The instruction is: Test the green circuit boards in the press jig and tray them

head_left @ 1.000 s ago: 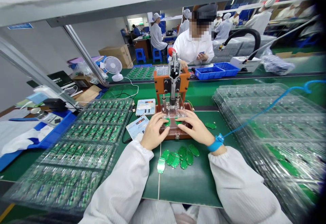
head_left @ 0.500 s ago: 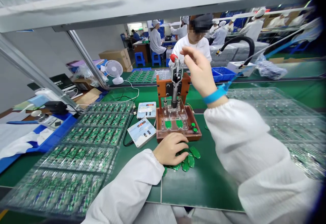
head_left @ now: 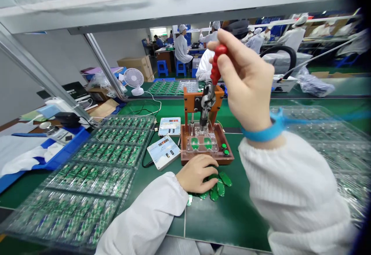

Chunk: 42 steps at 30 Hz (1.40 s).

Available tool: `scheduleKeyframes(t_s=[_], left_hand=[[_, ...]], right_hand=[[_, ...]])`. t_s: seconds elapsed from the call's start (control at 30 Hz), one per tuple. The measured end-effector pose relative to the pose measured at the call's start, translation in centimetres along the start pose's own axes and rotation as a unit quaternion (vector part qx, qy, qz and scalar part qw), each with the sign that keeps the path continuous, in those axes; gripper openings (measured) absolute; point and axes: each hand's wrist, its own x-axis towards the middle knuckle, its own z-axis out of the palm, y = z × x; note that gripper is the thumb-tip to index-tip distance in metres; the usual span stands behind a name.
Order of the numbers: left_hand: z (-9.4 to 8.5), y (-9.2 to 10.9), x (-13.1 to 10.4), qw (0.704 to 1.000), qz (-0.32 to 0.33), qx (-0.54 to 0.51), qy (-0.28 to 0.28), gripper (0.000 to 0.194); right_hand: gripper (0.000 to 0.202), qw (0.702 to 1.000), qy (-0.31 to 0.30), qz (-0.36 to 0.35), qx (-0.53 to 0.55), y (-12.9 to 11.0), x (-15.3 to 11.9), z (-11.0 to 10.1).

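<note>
My right hand [head_left: 246,73] is closed round the red handle [head_left: 216,63] of a toggle press [head_left: 205,104]. The handle stands nearly upright above the press's orange frame. Below, a clear plate lies over two green circuit boards [head_left: 208,142] on the brown base [head_left: 208,159]. In front of the base, my left hand [head_left: 198,173] rests on a loose pile of green boards [head_left: 220,187]. Its fingers are a little bent and apart, and the boards under the palm are hidden. A blue wrist strap [head_left: 263,133] circles my right wrist.
Left of the press sit two white boxes [head_left: 164,152] with red digits. Clear trays of boards [head_left: 107,150] fill the left side, and more clear trays [head_left: 315,142] lie at right. A white fan [head_left: 133,80] stands behind. A person in white [head_left: 205,67] is across the bench.
My right hand has gone from beside the red handle to a grip round it, and the handle has swung to nearly upright. The left hand stays on the pile. The box digits differ.
</note>
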Motion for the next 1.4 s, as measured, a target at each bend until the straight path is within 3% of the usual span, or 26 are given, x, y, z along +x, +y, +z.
scheduleKeyframes(t_s=[0.1, 0.23, 0.53, 0.77, 1.0, 1.4], left_hand=[[0.0, -0.1, 0.1, 1.0, 0.01, 0.003, 0.004, 0.019], [-0.1, 0.0, 0.1, 1.0, 0.009, 0.008, 0.002, 0.018], [-0.1, 0.1, 0.2, 1.0, -0.004, 0.009, -0.017, 0.015], [0.0, 0.2, 0.2, 1.0, -0.006, 0.009, 0.001, 0.017], [0.0, 0.2, 0.1, 1.0, -0.017, 0.013, -0.015, 0.018], [0.0, 0.2, 0.3, 0.999, -0.039, -0.031, -0.003, 0.019]], right_hand=[[0.033, 0.998, 0.007, -0.002, -0.062, -2.2, -3.4, 0.1], [0.038, 0.995, -0.01, -0.009, -0.102, -2.8, -5.6, 0.0], [0.036, 0.994, -0.047, 0.008, -0.096, -2.6, -7.2, -1.0], [0.041, 0.997, -0.066, 0.027, -0.001, -1.6, -8.5, -1.7], [0.038, 0.997, -0.071, 0.015, 0.024, -0.1, -10.3, -1.0], [0.053, 0.996, -0.033, 0.052, 0.071, 0.1, -11.9, 0.1]])
